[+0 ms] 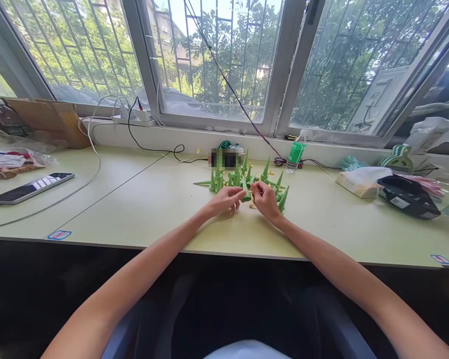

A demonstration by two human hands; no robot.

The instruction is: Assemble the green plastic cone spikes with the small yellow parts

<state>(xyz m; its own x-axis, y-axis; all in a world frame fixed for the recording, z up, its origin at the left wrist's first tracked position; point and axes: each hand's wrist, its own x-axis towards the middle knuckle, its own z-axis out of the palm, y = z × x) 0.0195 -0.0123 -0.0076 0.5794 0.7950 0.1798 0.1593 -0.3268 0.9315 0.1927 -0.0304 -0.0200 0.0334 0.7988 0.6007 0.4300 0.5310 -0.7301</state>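
Between the thumb and fingers of my left hand is a green pointed cone, its tip up and its wide end low. My right hand is just to the right of it, with thumb and fingertips pinched together beside the cone. Whatever those fingertips hold is too small or hidden to name. Behind both hands stands a cluster of similar green cones, some upright and some lying or leaning, with small yellow pieces among them. One more yellow piece shows below, between the hands.
A phone with a cable lies at left, near a cardboard box. Toward the window stand a power strip and a green-labelled bottle. A tissue pack and a black pouch lie on the table at right.
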